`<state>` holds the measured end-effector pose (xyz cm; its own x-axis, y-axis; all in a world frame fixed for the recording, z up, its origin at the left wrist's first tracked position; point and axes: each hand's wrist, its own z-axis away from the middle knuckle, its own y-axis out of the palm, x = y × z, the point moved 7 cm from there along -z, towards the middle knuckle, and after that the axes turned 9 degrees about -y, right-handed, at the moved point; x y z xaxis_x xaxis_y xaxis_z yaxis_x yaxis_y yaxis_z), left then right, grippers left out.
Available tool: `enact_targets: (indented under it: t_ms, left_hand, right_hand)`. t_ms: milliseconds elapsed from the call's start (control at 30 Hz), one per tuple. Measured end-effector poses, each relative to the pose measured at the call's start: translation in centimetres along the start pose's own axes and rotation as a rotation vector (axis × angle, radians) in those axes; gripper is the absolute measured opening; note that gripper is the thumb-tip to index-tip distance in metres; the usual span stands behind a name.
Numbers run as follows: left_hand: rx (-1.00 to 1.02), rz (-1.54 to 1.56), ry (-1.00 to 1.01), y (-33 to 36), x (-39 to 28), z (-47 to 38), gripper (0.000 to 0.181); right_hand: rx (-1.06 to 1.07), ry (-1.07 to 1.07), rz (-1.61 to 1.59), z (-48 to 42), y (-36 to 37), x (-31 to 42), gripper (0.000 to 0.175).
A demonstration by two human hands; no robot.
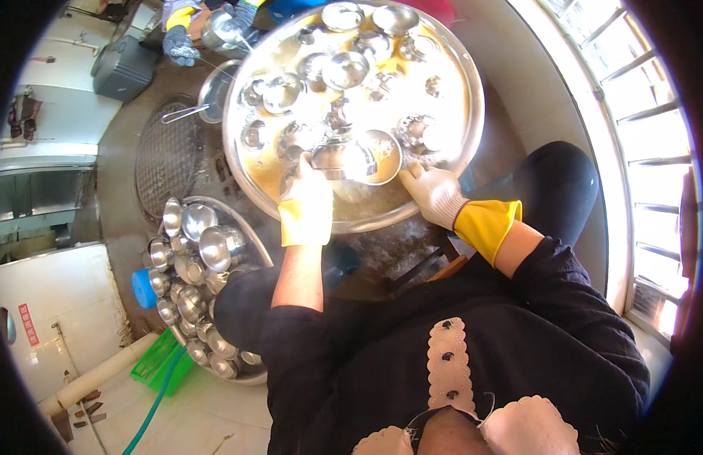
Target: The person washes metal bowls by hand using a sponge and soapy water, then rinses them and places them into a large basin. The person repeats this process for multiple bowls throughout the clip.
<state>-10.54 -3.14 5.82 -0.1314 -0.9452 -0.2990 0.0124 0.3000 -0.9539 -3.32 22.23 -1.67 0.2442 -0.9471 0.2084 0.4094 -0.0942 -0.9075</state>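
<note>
A large round metal basin [351, 223] stands before me, holding brownish water and several metal bowls; glare washes out its middle. My left hand [307, 190], in a whitish work glove over a yellow rubber one, grips a shiny metal bowl [335, 159] by its left side. Just right of it, a second metal bowl [385, 157] lies tilted with its inside showing. My right hand [434, 190], gloved the same way, is beside that bowl's right edge, near the basin's front rim; its fingertips are blurred by glare, and whether they touch the bowl is unclear.
At lower left, another basin [250, 230] is heaped with metal bowls, beside a green plastic basket [161, 364] and a teal hose [158, 398]. A handled strainer [215, 94] lies left of the large basin. A co-worker's gloved hands [182, 45] hold a metal bowl at top left.
</note>
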Motion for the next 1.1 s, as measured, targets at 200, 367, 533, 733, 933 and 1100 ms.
enact_targets:
  t_ms: [200, 367, 533, 733, 933, 1100]
  left_hand:
    - [0.048, 1.228, -0.884, -1.8, 5.8, -0.2, 0.04]
    - [0.135, 1.176, -0.654, -4.8, 6.8, -1.9, 0.027]
    - [0.237, 0.577, -0.4, -7.8, 15.9, -3.0, 0.026]
    - [0.49, -0.102, -0.83, -10.5, 36.5, 1.6, 0.04]
    - [0.457, -0.571, -0.863, -9.8, 40.0, 14.1, 0.071]
    - [-0.352, 0.161, -1.071, -5.3, 34.4, 20.3, 0.055]
  right_hand:
    - [0.012, -0.017, -0.034, 0.4, -0.7, 0.2, 0.049]
    - [-0.037, -0.042, -0.03, 0.5, -0.5, 0.0, 0.049]
    - [-0.065, -0.047, -0.034, 0.3, 0.2, -0.5, 0.05]
    - [-0.07, -0.069, -0.017, 0.2, 0.5, -0.4, 0.054]
    - [-0.113, -0.083, -0.044, 0.4, 0.0, -0.2, 0.055]
    - [-0.174, -0.133, -0.06, 0.4, -0.6, 0.3, 0.054]
